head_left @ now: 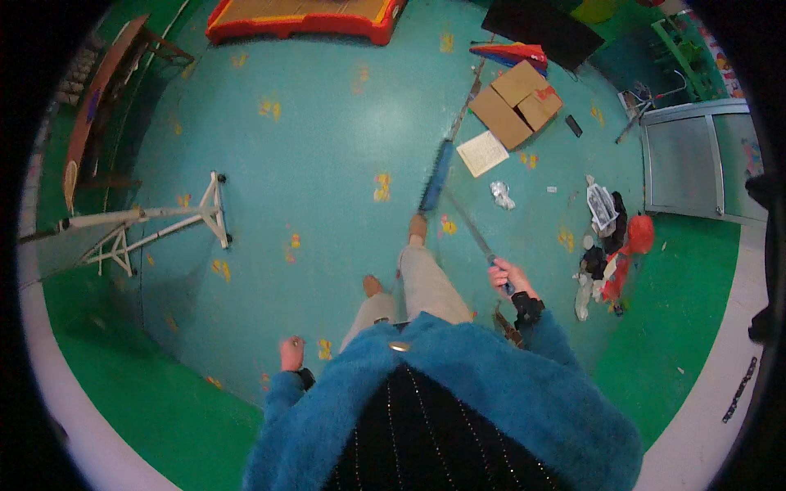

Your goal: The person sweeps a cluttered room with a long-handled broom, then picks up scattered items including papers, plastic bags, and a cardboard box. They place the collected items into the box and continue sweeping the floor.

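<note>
At far left, I observe a white wheeled stand [211,214] on the teal floor [327,155]. The left hand [291,353] hangs over the floor; its fingers curl, but I cannot tell whether they press together. The blue broom [440,173] has its head at the floor, just ahead of a brown shoe [417,226]. I note the right hand [512,278] with fingers wrapped around the broom's handle. Farther right, a heap of mixed litter [616,266] lies on the floor.
</note>
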### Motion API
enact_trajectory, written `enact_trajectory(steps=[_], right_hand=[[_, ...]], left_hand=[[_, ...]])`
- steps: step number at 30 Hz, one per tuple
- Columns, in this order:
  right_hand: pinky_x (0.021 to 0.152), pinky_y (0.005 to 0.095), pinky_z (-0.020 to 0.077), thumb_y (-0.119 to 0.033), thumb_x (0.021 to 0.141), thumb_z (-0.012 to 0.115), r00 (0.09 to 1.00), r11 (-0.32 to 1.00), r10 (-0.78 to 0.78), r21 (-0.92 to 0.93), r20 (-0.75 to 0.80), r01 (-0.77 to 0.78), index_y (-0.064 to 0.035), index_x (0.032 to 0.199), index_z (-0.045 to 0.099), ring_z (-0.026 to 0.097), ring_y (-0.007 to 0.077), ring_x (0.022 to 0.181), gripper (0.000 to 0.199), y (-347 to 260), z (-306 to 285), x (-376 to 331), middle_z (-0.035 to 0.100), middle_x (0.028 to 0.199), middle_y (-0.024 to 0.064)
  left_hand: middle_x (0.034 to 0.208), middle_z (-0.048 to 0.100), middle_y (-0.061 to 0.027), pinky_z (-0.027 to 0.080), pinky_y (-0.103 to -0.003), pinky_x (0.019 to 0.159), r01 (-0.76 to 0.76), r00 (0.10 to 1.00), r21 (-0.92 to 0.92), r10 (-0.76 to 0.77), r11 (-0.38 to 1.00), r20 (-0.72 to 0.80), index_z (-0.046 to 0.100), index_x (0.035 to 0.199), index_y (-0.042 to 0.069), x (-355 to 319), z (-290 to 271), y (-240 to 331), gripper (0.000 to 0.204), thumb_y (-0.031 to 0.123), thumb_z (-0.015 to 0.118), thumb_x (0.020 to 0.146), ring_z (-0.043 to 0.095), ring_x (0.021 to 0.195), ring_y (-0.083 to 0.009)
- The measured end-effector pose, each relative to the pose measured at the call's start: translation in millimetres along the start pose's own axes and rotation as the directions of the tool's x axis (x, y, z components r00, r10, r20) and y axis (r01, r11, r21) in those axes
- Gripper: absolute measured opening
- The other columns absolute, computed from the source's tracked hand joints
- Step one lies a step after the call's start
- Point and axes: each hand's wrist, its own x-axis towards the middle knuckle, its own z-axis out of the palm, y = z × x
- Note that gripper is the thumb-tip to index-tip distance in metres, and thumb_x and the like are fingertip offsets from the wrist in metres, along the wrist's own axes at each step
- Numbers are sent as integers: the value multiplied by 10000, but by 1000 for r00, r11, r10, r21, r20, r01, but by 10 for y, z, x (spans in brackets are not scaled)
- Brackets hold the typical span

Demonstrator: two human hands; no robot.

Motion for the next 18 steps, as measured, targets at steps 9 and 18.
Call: enact_trajectory(steps=[9, 18], right_hand=[[462, 227, 386, -110, 948, 477, 759, 730, 499, 269, 418, -628, -2, 854, 421, 423, 115, 520, 153, -671, 1602, 1652, 420, 675, 28], [459, 251, 359, -119, 972, 349, 865, 560, 196, 671, 463, -486, 0, 886, 441, 388, 140, 545, 174, -1845, 1088, 2053, 338, 634, 27]], left_hand=[[658, 608, -159, 429, -391, 554, -79, 996, -63, 81, 995, 31, 653, 865, 15, 163, 41, 1480, 179, 154, 544, 841, 578, 605, -243], [715, 641, -129, 448, -352, 568, -103, 994, -70, 106, 992, 39, 650, 841, 13, 264, -191, 2043, 180, 130, 514, 856, 552, 601, -189]])
